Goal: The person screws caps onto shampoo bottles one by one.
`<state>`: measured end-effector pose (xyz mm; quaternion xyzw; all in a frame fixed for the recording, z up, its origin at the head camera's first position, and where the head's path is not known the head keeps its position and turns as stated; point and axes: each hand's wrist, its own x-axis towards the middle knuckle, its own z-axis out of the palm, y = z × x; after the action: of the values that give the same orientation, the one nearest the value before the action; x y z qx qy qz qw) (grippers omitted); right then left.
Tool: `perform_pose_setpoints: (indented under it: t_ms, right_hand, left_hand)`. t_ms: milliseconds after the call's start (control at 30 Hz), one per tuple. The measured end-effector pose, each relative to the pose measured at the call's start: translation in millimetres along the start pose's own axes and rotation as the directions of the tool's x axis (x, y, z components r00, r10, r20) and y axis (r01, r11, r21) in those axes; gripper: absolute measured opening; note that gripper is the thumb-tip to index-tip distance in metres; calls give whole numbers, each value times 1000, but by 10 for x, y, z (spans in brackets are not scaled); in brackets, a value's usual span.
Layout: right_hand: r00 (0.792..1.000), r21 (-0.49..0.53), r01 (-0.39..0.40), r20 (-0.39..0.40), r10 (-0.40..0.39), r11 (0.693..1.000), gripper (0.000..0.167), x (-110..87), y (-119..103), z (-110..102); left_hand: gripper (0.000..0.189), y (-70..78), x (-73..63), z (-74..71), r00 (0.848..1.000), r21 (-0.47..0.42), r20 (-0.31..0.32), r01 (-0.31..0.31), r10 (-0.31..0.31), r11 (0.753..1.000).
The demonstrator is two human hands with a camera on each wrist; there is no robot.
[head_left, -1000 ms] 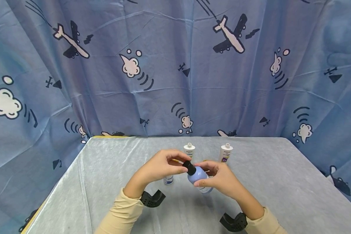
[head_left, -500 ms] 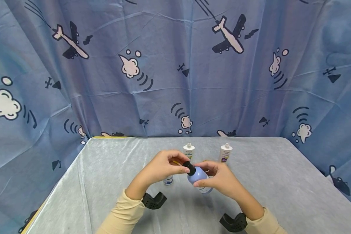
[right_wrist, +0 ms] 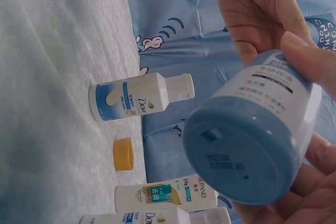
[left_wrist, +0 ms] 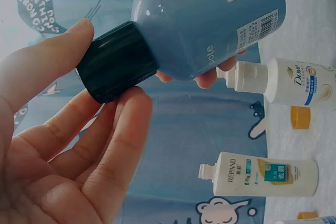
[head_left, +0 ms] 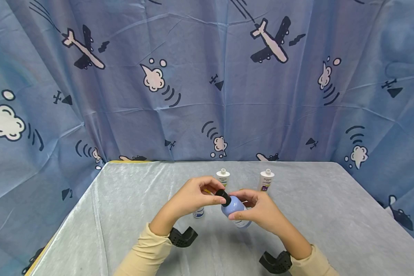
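A light blue bottle (head_left: 232, 206) is held tilted above the table, its neck towards the left. My right hand (head_left: 262, 211) grips its body, thumb on the near side and fingers behind. My left hand (head_left: 191, 196) pinches the black cap (left_wrist: 118, 61) at the neck between thumb and fingertips. In the left wrist view the cap sits against the bottle's shoulder; any thread is hidden. The bottle's round base (right_wrist: 236, 153) and printed white label face the right wrist camera.
Behind the hands stand two white open-necked bottles, one left (head_left: 223, 175) and one right (head_left: 267, 179). A Dove bottle (right_wrist: 131, 98) and an orange cap (right_wrist: 123, 154) are on the grey cloth. Another Dove bottle (head_left: 198, 212) is partly behind my left hand. A blue patterned curtain (head_left: 193, 76) hangs beyond.
My left thumb and fingers have shifted slightly around the black cap, and the left wrist has moved a little to the right. My right hand and the bottle stay nearly still.
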<state>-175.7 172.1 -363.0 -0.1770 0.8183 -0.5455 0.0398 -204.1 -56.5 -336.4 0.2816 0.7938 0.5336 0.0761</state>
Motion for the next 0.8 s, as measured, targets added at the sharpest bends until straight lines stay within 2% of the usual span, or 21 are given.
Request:
perform_pose_setpoints:
  t_ms: [267, 433, 500, 700, 800]
  right_hand:
    - [1000, -12, -14, -19, 14, 1000, 54, 0, -9, -18]
    - [1000, -3, 7, -16, -7, 1000, 53, 1, -1, -23]
    - [1000, -5, 3, -14, -3, 1000, 53, 2, 8, -21]
    - [1000, -15, -5, -9, 4, 1000, 54, 7, 23, -9]
    - [1000, -16, 1, -6, -1, 1000, 54, 9, 21, -6]
  left_hand:
    - [31, 9, -12, 3, 999, -57, 34, -3, 5, 998]
    - [34, -4, -18, -10, 992, -109, 96, -72, 82, 991]
    - [35, -9, -18, -16, 990, -121, 108, -77, 90, 990]
    - [32, -6, -5, -14, 1000, -48, 3, -2, 3, 999]
    - [27, 1, -1, -15, 1000, -23, -21, 9, -10, 1000]
